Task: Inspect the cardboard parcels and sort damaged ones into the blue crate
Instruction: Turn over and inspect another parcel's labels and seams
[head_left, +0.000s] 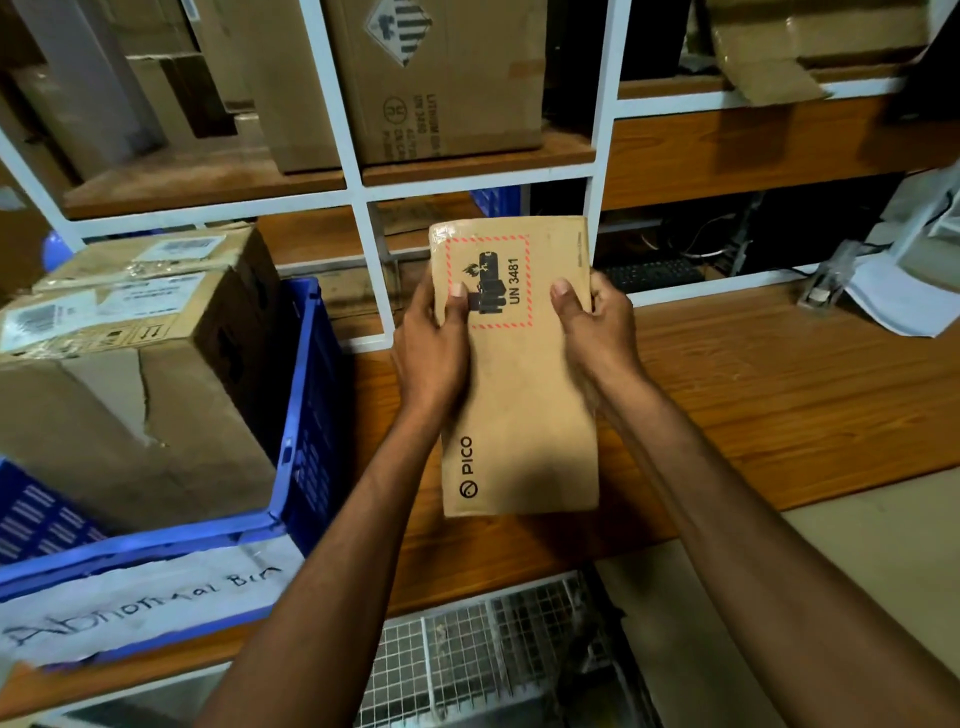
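1. Both hands hold a flat parcel (519, 395) above a wooden counter (779, 395).
2. The left hand (431, 348) grips its left edge, thumb across a battery hazard label (491, 283).
3. The right hand (597, 327) grips the right edge.
4. A blue crate (311, 415) stands at left, holding boxes (140, 374), one torn.

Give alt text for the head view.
The left hand and right hand grip a flat cardboard parcel, printed UN 3481 and PICO, by its long edges over a wooden bench. To their left a blue crate labelled Abnormal Bin holds larger cardboard boxes, the front one torn. Shelves behind carry more boxes.
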